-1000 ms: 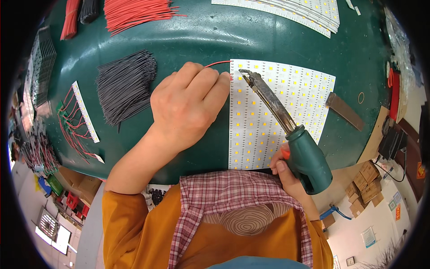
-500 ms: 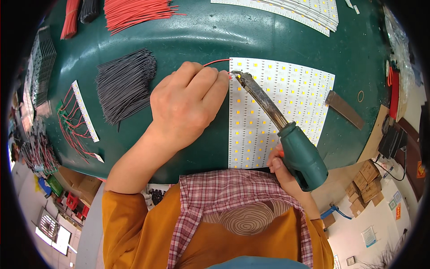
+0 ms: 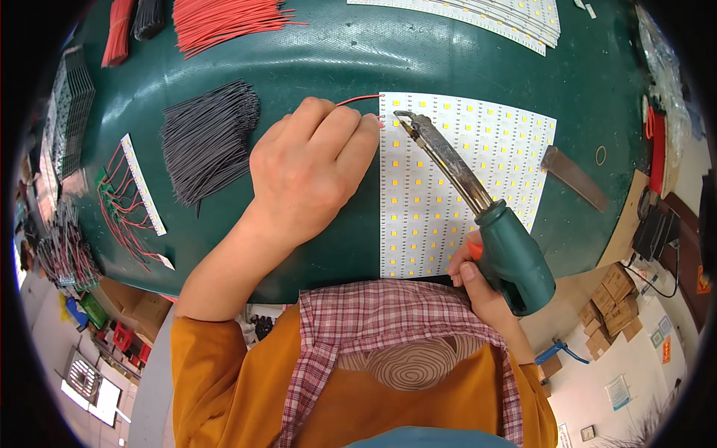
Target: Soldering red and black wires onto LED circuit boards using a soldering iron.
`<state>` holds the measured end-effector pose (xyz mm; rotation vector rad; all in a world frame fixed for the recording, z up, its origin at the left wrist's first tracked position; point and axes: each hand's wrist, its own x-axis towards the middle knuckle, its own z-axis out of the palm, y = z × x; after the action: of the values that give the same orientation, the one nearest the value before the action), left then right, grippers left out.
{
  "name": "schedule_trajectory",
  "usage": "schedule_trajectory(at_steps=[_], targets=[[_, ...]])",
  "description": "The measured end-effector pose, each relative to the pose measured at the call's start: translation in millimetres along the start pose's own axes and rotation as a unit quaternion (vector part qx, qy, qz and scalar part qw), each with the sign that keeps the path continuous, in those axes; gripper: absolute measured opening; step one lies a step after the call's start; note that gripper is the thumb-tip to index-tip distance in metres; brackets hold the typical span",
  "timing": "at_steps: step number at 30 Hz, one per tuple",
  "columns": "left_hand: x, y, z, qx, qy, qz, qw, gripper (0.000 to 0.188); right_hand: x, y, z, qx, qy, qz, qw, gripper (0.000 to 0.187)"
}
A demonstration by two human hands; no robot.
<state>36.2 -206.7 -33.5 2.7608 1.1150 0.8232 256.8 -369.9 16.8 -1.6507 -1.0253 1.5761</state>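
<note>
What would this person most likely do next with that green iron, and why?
Probably lower the soldering iron tip onto the top left corner of the white LED panel. The left hand pinches a red wire at that corner, and the tip, held by the right hand, hovers just beside it.

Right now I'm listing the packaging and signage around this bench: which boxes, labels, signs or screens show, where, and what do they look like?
Cardboard boxes: brown, stacked on the floor at lower right.
Wall sign: pale blue-and-white rectangle, bottom right.
Small label: orange upright rectangle, far right.
Plastic bags: clear and crinkled, at the table's upper right edge.
Screens: none clearly in view.
</note>
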Motion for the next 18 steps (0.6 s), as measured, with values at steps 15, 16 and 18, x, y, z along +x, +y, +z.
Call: schedule_trajectory(at_steps=[15, 16, 18], targets=[[-9, 6, -5, -0.040, 0.007, -0.004, 0.999, 0.027, -10, 8, -3, -0.145, 0.003, 0.011, 0.989, 0.015], [-8, 6, -4, -0.041, 0.005, -0.004, 0.999, 0.027, -9, 9, -3, -0.139, 0.004, 0.012, 0.990, 0.015], [-6, 6, -3, -0.044, 0.000, 0.006, 0.999, 0.028, -6, 12, -7, -0.194, -0.012, -0.011, 0.981, 0.015]])
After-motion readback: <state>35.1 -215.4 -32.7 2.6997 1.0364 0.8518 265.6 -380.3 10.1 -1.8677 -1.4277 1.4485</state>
